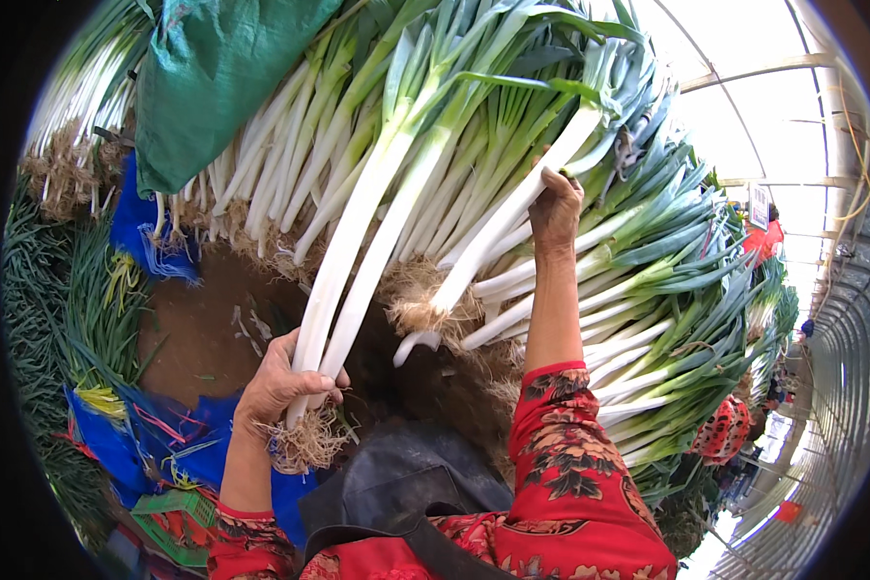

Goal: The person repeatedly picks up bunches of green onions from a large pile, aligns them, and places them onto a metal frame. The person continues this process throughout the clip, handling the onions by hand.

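Note:
Two thick leeks [362, 261] lie side by side in my left hand [293, 380], which is closed round their white stalks just above the bushy roots. Their green leaves reach up over a large heap of leeks [319, 145]. My right hand [557, 206] is raised at the heap, its fingers round the upper white stalk of another leek [489, 235]. That leek slants down to the left, and its roots hang at the heap's edge. Part of my right fingers is hidden behind the stalk.
Green sheeting [217, 80] covers part of the heap. Blue sheeting [116, 449] and a green plastic crate [177, 525] are at the lower left, beside piled green-leaved plants [40, 312]. Bare brown ground [196, 326] shows between. More leeks [645, 355] curve round on the right.

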Action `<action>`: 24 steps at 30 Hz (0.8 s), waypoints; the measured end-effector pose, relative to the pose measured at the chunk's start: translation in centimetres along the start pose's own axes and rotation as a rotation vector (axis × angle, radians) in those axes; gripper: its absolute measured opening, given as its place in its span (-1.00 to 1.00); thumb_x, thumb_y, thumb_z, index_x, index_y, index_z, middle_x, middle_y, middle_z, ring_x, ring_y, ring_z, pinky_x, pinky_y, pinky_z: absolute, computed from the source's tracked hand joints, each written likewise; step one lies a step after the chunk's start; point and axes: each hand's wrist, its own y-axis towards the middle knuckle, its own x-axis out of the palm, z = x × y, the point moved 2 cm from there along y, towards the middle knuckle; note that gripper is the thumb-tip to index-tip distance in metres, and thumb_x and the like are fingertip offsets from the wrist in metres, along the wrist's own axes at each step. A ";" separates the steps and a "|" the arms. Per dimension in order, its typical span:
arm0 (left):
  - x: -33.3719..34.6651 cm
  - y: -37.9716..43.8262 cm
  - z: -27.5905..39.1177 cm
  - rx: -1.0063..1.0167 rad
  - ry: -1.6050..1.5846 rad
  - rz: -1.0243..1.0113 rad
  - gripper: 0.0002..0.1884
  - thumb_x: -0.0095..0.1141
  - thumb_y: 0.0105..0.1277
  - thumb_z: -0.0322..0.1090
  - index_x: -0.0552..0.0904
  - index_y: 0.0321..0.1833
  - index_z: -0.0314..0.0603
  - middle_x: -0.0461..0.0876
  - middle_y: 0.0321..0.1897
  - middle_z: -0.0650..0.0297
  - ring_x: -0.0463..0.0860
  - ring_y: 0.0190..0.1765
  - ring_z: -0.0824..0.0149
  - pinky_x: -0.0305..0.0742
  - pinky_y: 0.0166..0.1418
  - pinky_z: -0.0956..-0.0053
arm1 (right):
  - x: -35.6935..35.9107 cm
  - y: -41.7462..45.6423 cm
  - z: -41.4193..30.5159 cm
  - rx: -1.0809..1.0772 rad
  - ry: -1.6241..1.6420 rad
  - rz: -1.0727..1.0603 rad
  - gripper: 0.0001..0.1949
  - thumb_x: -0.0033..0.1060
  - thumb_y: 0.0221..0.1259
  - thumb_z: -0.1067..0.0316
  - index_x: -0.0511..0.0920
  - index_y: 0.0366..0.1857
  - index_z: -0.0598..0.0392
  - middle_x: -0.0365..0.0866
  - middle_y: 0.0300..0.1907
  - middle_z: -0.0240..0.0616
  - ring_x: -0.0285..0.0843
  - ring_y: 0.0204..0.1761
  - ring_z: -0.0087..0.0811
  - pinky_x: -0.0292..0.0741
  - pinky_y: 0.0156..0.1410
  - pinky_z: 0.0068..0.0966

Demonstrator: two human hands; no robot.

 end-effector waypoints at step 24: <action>3.8 3.1 -6.7 -0.129 -0.249 -0.225 -0.23 0.32 -0.17 -0.32 0.35 0.19 -0.45 0.59 -0.09 -0.07 0.65 -0.06 0.08 0.61 0.01 0.23 | 9.6 -15.8 4.7 0.014 -0.306 0.031 -0.51 0.24 0.11 0.32 0.29 0.11 0.17 0.52 -0.27 -0.30 0.49 -0.30 -0.56 0.53 -0.17 -0.60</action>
